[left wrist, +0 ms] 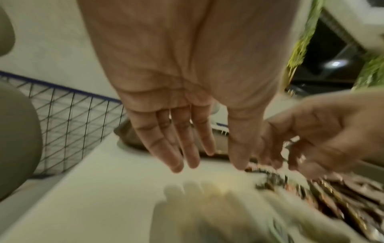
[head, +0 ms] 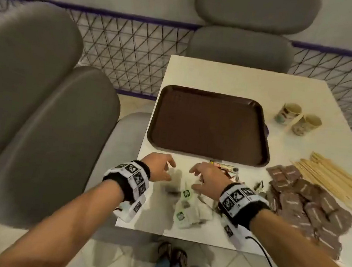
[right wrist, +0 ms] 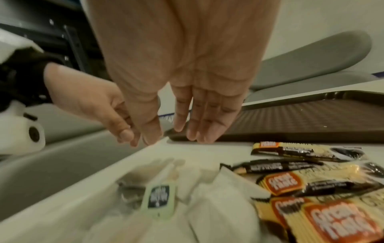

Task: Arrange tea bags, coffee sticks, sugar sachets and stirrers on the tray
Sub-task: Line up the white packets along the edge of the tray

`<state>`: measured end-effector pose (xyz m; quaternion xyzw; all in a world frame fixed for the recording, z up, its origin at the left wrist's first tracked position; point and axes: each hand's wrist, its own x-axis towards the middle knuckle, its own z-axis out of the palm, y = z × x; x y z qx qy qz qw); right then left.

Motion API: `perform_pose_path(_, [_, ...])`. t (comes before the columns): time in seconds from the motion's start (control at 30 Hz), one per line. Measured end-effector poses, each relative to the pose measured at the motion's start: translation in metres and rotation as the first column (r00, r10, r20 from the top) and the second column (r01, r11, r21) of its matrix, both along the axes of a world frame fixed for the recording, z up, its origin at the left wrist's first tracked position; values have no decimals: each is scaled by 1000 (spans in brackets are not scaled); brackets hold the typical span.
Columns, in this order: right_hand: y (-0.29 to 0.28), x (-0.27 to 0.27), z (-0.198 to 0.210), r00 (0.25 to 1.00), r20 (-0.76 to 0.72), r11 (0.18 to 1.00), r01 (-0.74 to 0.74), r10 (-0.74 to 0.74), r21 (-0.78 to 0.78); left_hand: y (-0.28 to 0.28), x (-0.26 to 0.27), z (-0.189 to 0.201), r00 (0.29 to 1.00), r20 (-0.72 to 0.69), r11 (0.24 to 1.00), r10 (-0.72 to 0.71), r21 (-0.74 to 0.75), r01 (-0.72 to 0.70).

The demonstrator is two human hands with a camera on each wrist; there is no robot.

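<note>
A bare brown tray [head: 210, 124] lies on the white table [head: 230, 78]. White tea bags [head: 184, 208] with green tags lie near the front edge, seen closer as tea bags [right wrist: 176, 194] in the right wrist view. Coffee sticks [right wrist: 307, 180] lie right of them, below the tray. Brown sachets [head: 306, 203] are heaped at the right, with wooden stirrers [head: 331, 178] beyond. My left hand [head: 160, 166] and right hand [head: 205, 177] hover just above the tea bags, fingers straight and apart, holding nothing. The same left hand [left wrist: 199, 144] and right hand [right wrist: 187, 125] show bare palms.
Two paper cups [head: 298, 120] stand right of the tray. Grey padded seats [head: 33, 96] flank the table on the left and behind it [head: 245, 47]. A wire mesh fence [head: 125, 47] runs behind. My feet [head: 171, 254] show below the table's front edge.
</note>
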<state>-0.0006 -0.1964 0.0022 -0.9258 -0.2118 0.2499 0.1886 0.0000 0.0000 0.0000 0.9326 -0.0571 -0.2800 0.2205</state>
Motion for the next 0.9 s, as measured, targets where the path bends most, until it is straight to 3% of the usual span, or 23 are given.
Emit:
perform_pose_path(0.23, [0, 2, -23, 995, 14, 965, -93, 99, -247, -22, -14, -30, 999, -50, 1000, 17, 20, -16])
perform_pose_path(0.37, [1, 0, -32, 995, 60, 970, -67, 83, -235, -28, -20, -40, 998, 9, 996, -59, 71, 58])
perform_pose_path(0.5, [5, 4, -35, 999, 11, 964, -47, 51, -262, -31, -22, -43, 993, -35, 981, -114, 156, 118])
perform_pose_path(0.6, [6, 8, -35, 1000, 19, 961, -17, 23, -277, -30, -22, -48, 993, -48, 985, -107, 131, 113])
perform_pose_path(0.8, [4, 21, -22, 984, 125, 984, 141, -128, -104, -13, -16, -38, 981, -39, 973, 191, -122, -194])
perform_pose_path(0.9, [7, 21, -9, 967, 39, 968, 250, -251, 31, -12, -13, -35, 909, -117, 836, 399, -361, -414])
